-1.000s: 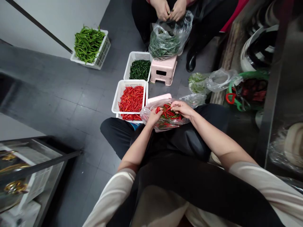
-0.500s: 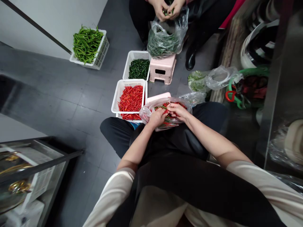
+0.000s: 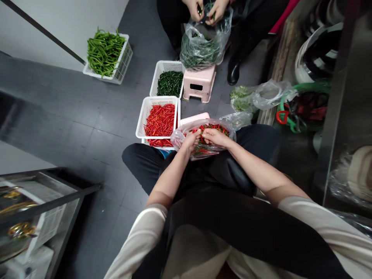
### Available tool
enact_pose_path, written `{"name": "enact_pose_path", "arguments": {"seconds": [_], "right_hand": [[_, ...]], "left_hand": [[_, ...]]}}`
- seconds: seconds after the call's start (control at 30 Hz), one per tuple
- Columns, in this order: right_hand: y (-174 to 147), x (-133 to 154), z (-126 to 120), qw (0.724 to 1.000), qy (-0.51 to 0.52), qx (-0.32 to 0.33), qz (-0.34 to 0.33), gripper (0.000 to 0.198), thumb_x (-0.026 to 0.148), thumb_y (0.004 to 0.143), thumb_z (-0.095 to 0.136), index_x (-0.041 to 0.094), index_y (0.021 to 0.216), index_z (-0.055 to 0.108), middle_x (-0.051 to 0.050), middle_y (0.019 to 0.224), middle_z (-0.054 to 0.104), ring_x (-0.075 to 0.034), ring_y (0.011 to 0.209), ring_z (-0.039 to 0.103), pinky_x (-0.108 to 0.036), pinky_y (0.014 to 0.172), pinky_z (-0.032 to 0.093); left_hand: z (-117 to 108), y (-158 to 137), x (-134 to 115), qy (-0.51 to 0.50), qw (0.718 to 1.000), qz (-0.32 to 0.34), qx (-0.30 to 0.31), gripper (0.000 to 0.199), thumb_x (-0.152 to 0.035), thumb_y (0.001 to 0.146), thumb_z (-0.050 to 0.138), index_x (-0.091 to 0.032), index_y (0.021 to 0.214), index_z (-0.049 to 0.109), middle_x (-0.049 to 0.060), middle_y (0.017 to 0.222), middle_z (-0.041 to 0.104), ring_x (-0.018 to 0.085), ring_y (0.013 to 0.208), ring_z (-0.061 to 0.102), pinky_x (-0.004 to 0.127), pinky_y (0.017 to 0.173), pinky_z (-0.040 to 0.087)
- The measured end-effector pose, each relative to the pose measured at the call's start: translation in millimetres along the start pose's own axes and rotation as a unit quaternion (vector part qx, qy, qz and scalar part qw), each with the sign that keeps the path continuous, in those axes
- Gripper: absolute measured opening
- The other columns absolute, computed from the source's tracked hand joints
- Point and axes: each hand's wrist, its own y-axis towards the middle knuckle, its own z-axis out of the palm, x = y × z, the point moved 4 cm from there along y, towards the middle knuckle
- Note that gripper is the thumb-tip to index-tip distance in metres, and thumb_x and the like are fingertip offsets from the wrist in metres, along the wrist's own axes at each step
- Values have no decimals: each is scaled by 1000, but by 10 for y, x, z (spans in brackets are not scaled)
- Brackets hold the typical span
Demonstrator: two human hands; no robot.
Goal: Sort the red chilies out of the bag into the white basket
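Observation:
A clear plastic bag [image 3: 180,138] of red chili peppers [image 3: 218,127], some with green stems, lies open at my lap. Over its mouth, my left hand [image 3: 191,141] is closed, its fingers curled around red chili peppers that are mostly covered. My right hand [image 3: 215,137] is closed in a pinch just beside it, fingertips almost meeting the left ones. What sits in that pinch is too small to make out. Left of the bag, a white basket [image 3: 140,123] full of red chilies rests on another basket that also holds red chilies.
Beyond stands a white basket [image 3: 156,73] of dark green chilies. A pink stool [image 3: 200,83] supports a co-worker's bag [image 3: 200,50] of green chilies. Long green peppers [image 3: 105,52] fill a basket at far left. Red-handled scissors [image 3: 282,117] lie at a green basket on the right.
My hands have drawn slightly apart, and the left one has turned with its fingers more curled. The co-worker's hands have separated, each with something green.

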Motion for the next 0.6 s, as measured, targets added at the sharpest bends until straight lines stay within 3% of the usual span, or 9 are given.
{"name": "enact_pose_path", "arguments": {"seconds": [0.1,0.17,0.27,0.33,0.4,0.5,0.6], "right_hand": [[8,101,70,998,38,45,-33,18,32,79,65,16,79,57,3,58,56,-5,43,37,-17,40,25],[50,100,3,988,150,-2,-32,15,30,82,62,17,86,57,4,60,56,-4,42,37,-16,38,26],[123,-55,-159,936,331,-119,21,3,19,83,58,17,83,55,3,62,57,-5,46,44,-15,44,38],[159,-185,-199,901,395,-172,55,9,9,79,55,17,79,53,1,68,62,-7,56,55,-18,55,48],[188,-268,-169,884,416,-207,51,16,3,75,55,19,78,51,-1,75,66,-10,68,62,-21,64,53],[208,-293,-57,878,406,-253,-12,19,3,71,58,20,75,50,-1,82,69,-13,81,66,-24,71,54],[195,-277,38,879,381,-280,-65,18,11,71,63,21,75,49,-2,86,70,-16,90,66,-28,77,54]], "left_hand": [[-72,97,52,61,998,8,-27,33,-41,74,68,-16,63,50,-5,47,40,5,41,36,18,44,30],[-168,110,38,119,987,84,-68,26,-36,70,72,-15,71,57,-1,56,53,10,55,51,22,56,41],[-287,42,2,182,957,191,-117,27,-29,64,76,-14,84,64,4,78,66,18,81,60,29,79,45],[-300,-12,29,181,958,187,-116,28,-31,66,74,-14,87,66,5,81,67,19,86,60,31,84,45],[-226,-60,83,158,972,156,-78,29,-36,70,71,-14,88,67,6,80,67,19,84,61,32,83,45],[-24,-126,165,140,983,116,9,35,-39,69,72,-14,94,68,5,83,68,17,83,61,30,83,45],[82,-159,227,139,986,89,33,36,-36,66,74,-13,94,69,3,82,67,14,77,60,28,80,45]]}}
